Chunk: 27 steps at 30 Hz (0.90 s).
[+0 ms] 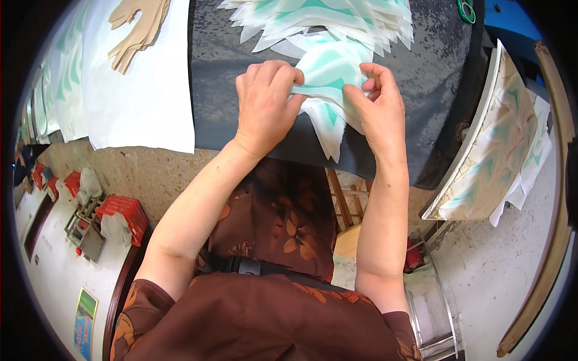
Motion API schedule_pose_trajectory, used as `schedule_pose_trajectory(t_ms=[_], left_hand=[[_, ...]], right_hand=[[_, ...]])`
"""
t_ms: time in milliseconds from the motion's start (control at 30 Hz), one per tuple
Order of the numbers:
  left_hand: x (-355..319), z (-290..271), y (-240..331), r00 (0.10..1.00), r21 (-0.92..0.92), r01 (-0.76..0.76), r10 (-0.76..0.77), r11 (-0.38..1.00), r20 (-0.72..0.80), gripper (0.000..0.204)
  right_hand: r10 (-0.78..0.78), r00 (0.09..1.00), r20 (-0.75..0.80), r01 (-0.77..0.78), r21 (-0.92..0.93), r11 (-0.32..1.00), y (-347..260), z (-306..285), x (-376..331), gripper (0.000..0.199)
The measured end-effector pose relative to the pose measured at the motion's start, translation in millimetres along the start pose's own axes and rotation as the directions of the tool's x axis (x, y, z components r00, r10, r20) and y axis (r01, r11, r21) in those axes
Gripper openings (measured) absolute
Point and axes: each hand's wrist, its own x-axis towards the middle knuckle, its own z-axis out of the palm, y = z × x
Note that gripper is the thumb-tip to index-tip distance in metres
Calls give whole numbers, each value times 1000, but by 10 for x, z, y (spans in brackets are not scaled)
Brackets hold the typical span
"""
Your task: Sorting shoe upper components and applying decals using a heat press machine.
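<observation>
A thin, see-through white piece with green patches [328, 72], cloth or paper, is pinched between my hands above the dark-covered table. My left hand [269, 99] has its fingers curled round the left end of a folded edge. At the right end, my right hand [380, 108] presses its thumb on the piece, its fingers bent behind. Pointed tips of the piece [328, 129] hang toward me over the table's front edge. Just beyond lies a fanned stack of similar white-and-green pieces [319, 18]. What lies under my left palm is hidden.
A white sheet [141, 96] covers the table's left side, with brown cut-out shapes [139, 30] on it. Green-handled scissors [466, 11] lie at the far right. A patterned panel [487, 144] leans at right. A wooden stool [348, 240] and red crate [123, 213] stand below.
</observation>
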Motion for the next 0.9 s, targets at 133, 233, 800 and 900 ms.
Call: schedule_pose_trajectory(t_ms=[133,233,800,900], left_hand=[[-1,-46,6,1000,-9,-21,21,1000,9,30],[9,-130,32,998,-38,-23,25,999,55,31],[59,-579,634,700,-695,708,-250,123,669,20],[5,-554,700,693,-681,718,-240,146,680,20]], right_hand=[[-200,978,-59,193,-98,976,74,-30,1,31],[-182,983,-36,182,0,983,64,-90,-37,27],[-13,963,269,-147,564,813,87,-853,-538,26],[-8,966,260,-155,600,785,95,-850,-597,22]])
